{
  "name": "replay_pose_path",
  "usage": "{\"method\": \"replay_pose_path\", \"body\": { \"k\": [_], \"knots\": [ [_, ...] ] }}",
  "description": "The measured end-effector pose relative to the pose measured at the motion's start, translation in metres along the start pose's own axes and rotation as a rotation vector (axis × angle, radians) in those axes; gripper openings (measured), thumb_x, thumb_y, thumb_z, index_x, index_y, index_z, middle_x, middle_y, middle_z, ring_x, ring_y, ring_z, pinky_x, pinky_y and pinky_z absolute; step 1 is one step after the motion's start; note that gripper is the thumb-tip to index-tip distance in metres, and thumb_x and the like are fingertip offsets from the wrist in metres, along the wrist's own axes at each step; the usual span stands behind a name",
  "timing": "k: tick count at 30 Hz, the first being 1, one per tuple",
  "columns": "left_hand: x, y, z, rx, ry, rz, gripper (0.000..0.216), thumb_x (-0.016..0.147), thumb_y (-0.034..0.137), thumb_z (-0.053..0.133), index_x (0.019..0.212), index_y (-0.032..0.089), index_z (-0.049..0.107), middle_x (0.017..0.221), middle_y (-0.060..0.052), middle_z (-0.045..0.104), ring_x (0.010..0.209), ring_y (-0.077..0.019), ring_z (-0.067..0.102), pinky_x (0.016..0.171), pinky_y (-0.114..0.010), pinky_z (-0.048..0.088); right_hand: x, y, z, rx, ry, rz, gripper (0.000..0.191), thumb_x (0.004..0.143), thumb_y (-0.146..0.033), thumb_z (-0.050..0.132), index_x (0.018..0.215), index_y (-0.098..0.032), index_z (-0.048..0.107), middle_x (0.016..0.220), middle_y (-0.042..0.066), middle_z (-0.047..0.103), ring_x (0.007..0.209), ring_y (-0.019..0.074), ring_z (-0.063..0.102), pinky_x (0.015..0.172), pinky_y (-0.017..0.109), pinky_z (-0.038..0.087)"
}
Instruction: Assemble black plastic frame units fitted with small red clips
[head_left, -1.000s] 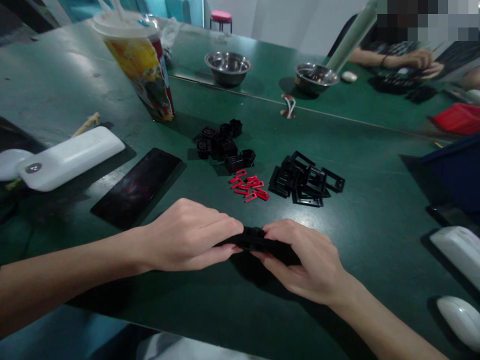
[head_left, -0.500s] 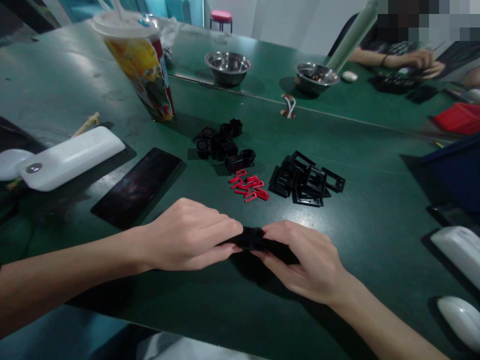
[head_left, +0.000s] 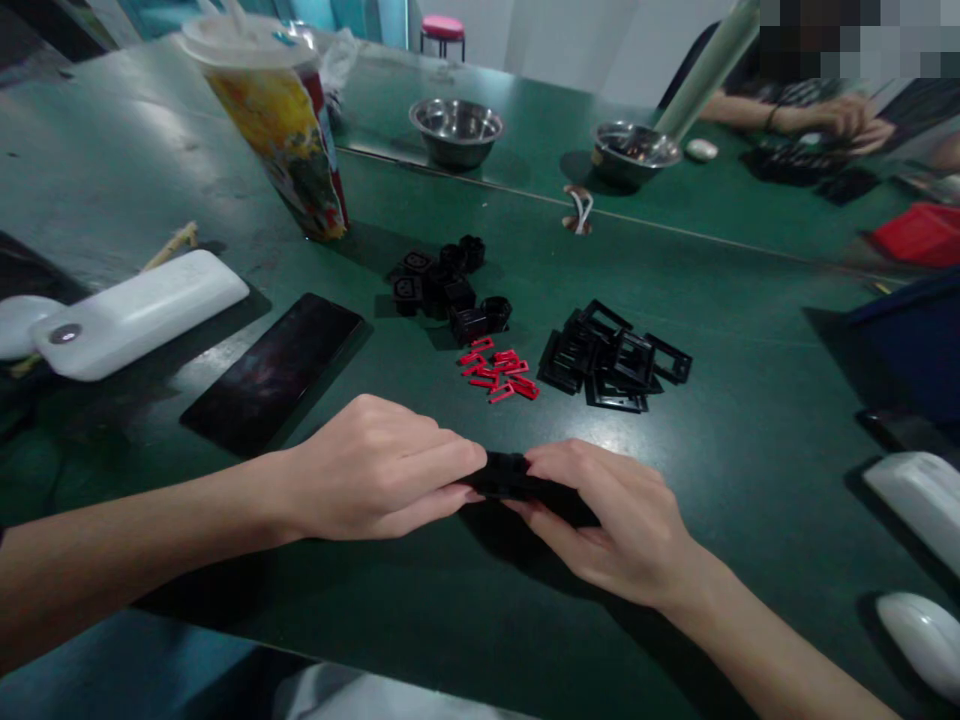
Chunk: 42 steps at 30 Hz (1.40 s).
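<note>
Between my two hands is a black plastic part (head_left: 507, 474), mostly covered by fingers, so its full shape is hidden. My left hand (head_left: 390, 468) is closed on its left end, thumb below and fingers above. On the other end, my right hand (head_left: 611, 515) grips it the same way. Just beyond lie several small red plastic clips (head_left: 501, 372) in a loose group. To their right is a heap of black rectangular frames (head_left: 615, 355). Behind the clips sits a cluster of black socket-like plastic pieces (head_left: 444, 285).
A black smartphone (head_left: 274, 375) and a white oblong device (head_left: 142, 315) lie left. A tall drink cup (head_left: 277, 130) stands behind them. Two metal bowls (head_left: 456, 135) are farther back. At right are a white mouse (head_left: 924, 640) and blue bin (head_left: 911, 345). Another person's hands (head_left: 844, 125) work across the table.
Both hands keep their grip on the black plastic part in nearly the same place. The view has shifted very slightly; nothing else visibly differs.
</note>
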<state>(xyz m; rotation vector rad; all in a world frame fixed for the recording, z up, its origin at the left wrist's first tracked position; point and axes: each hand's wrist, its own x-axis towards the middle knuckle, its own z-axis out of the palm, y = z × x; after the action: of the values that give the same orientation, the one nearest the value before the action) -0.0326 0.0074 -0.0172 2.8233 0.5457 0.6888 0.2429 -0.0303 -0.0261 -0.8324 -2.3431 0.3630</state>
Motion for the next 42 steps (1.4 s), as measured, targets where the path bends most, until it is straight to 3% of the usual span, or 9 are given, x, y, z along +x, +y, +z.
{"method": "replay_pose_path", "body": {
  "k": [42],
  "knots": [
    [-0.0023, -0.0003, 0.0013, -0.033, -0.001, -0.019, 0.016, 0.112, 0.027, 0.053, 0.113, 0.017, 0.066, 0.098, -0.003, 0.081, 0.077, -0.0177, 0.078, 0.068, -0.029, 0.052, -0.0014, 0.0017, -0.0011, 0.017, 0.004, -0.007, 0.019, 0.098, -0.015, 0.073, 0.114, -0.017, 0.063, 0.095, 0.006, 0.077, 0.08, 0.0185, 0.075, 0.071, 0.029, 0.056]
  ]
}}
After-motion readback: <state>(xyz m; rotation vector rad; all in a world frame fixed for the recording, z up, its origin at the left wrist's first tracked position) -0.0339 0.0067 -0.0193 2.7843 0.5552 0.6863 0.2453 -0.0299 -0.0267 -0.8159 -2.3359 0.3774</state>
